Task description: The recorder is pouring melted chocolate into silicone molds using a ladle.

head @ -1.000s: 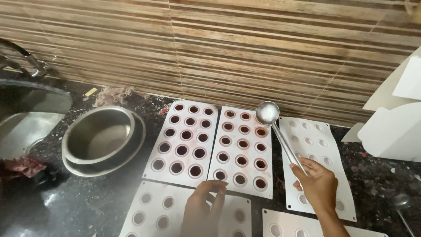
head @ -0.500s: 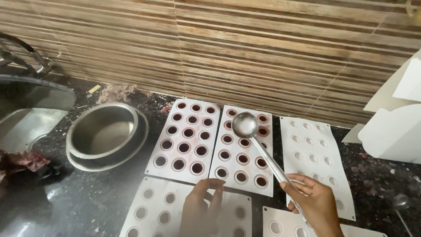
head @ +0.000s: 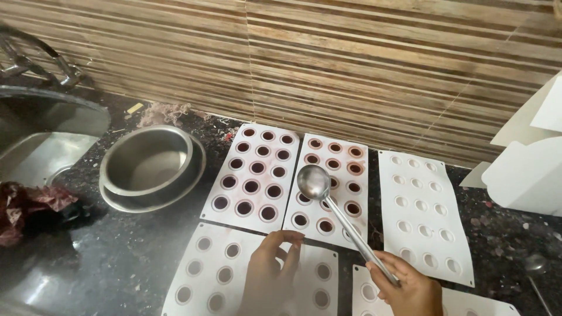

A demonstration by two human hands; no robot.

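My right hand (head: 407, 285) grips the handle of a steel ladle (head: 314, 182), whose bowl hangs over the second white silicone mould (head: 331, 187). That mould and the one to its left (head: 254, 175) have round cavities filled with dark brown liquid. My left hand (head: 270, 270) rests with bent fingers on the near mould (head: 234, 275), whose cavities look pale. Another white mould (head: 424, 213) on the right holds empty cavities. A further mould (head: 468, 301) shows at the bottom right, partly under my right hand.
A steel bowl (head: 149, 164) stands inside a wider steel dish to the left on the dark speckled counter (head: 105, 257). A sink (head: 35, 146) with a tap lies far left, a dark red cloth (head: 29, 205) beside it. White boxes (head: 527, 158) stand right, a small spoon (head: 535, 266) near them.
The ladle has swung left and toward me, from the top right corner of the second mould to its middle. My right hand has drawn back toward me. My left hand stays on the near mould.
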